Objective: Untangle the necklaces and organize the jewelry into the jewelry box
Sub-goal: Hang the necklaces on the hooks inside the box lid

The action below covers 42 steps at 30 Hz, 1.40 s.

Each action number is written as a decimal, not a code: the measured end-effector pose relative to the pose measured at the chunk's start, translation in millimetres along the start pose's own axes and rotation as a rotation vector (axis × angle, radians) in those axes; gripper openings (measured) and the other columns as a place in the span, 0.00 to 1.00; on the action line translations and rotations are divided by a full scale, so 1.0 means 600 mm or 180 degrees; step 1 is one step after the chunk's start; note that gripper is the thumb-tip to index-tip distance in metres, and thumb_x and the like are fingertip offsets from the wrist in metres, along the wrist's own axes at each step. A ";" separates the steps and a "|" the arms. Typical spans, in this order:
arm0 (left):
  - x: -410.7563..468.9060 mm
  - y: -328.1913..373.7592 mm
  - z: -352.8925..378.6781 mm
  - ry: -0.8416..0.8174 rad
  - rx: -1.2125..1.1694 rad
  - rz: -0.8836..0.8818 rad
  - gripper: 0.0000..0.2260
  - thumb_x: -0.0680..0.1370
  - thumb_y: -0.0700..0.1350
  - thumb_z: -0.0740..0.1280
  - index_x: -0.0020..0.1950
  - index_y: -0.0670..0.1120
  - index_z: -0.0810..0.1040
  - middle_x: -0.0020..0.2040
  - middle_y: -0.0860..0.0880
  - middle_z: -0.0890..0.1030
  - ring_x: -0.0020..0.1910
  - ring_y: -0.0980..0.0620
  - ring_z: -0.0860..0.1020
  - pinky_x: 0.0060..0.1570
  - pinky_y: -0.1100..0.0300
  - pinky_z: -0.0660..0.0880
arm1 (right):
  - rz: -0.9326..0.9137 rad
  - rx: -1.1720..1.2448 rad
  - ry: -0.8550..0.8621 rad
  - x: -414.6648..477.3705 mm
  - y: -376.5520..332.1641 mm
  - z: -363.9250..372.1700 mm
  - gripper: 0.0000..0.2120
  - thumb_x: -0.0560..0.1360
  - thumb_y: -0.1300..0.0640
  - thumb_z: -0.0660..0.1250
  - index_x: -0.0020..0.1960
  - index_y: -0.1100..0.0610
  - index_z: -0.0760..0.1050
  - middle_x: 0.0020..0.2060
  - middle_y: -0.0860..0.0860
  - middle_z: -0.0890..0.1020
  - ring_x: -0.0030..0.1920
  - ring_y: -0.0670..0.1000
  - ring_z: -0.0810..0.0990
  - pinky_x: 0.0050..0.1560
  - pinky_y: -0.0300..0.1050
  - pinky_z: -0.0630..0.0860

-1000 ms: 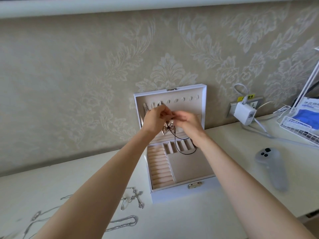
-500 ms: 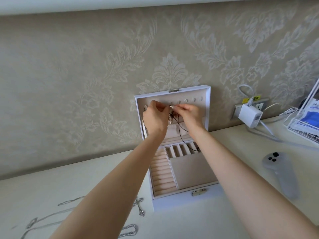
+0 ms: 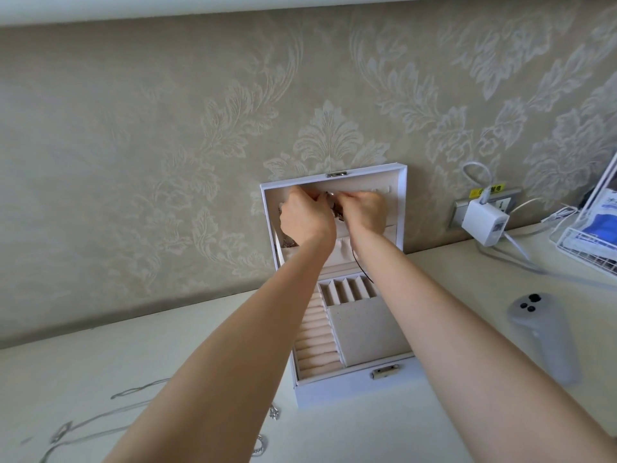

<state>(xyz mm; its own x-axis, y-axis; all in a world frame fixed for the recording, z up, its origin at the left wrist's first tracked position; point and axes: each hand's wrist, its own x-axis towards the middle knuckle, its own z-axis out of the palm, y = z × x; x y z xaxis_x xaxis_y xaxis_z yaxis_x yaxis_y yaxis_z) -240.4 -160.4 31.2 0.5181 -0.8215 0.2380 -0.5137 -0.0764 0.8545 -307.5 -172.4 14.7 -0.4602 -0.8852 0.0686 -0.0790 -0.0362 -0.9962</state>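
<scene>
Cream tabletop (image 3: 100, 379) fills most of my view, with the white jewelry box (image 3: 350, 392) open at its far edge and its lid (image 3: 399, 202) upright against the wall. Both arms reach over the box. The left hand (image 3: 305, 218) and right hand (image 3: 362, 212) meet fingertip to fingertip at the lid's hook row, each pinching the black cord necklace (image 3: 362, 269), whose cord drops by the right wrist toward the small compartments. Silver chains (image 3: 86, 426) lie loose near left, and a grey controller (image 3: 547, 332) rests at right.
</scene>
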 end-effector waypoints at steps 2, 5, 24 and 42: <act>0.001 0.000 -0.003 -0.0065 0.0158 0.0012 0.08 0.75 0.44 0.66 0.51 0.42 0.78 0.49 0.43 0.81 0.53 0.42 0.77 0.46 0.53 0.72 | 0.0319 0.0160 0.0015 0.002 0.001 -0.004 0.07 0.66 0.59 0.72 0.31 0.54 0.77 0.29 0.49 0.80 0.34 0.52 0.78 0.35 0.43 0.74; -0.004 -0.005 -0.006 -0.0128 0.0392 0.0139 0.08 0.76 0.44 0.66 0.52 0.43 0.76 0.50 0.43 0.80 0.54 0.42 0.76 0.45 0.54 0.70 | 0.0733 0.0358 -0.0168 0.005 0.005 -0.008 0.04 0.65 0.61 0.72 0.34 0.57 0.77 0.33 0.52 0.81 0.36 0.52 0.79 0.37 0.43 0.75; -0.040 -0.088 0.006 -0.0309 -0.0302 0.0574 0.09 0.73 0.41 0.72 0.48 0.40 0.74 0.47 0.44 0.79 0.44 0.48 0.74 0.46 0.57 0.71 | -0.0041 0.0446 -0.0586 -0.094 0.103 -0.048 0.07 0.80 0.57 0.61 0.51 0.60 0.75 0.32 0.50 0.80 0.30 0.40 0.80 0.36 0.34 0.76; -0.077 -0.154 0.002 -0.0571 0.1583 0.2848 0.30 0.58 0.26 0.67 0.60 0.37 0.76 0.54 0.40 0.75 0.48 0.46 0.72 0.40 0.58 0.76 | 0.0718 0.0241 -0.0503 -0.078 0.108 -0.075 0.14 0.75 0.54 0.68 0.32 0.57 0.76 0.21 0.47 0.71 0.19 0.43 0.65 0.19 0.35 0.59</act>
<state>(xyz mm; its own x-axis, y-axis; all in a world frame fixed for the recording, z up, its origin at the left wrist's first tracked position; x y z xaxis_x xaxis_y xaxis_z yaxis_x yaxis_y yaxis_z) -217.4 -116.2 -59.5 -0.2798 -0.7617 0.5844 -0.9055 0.4116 0.1030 -330.8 -112.5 -50.8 -0.3145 -0.9359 -0.1586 0.0787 0.1408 -0.9869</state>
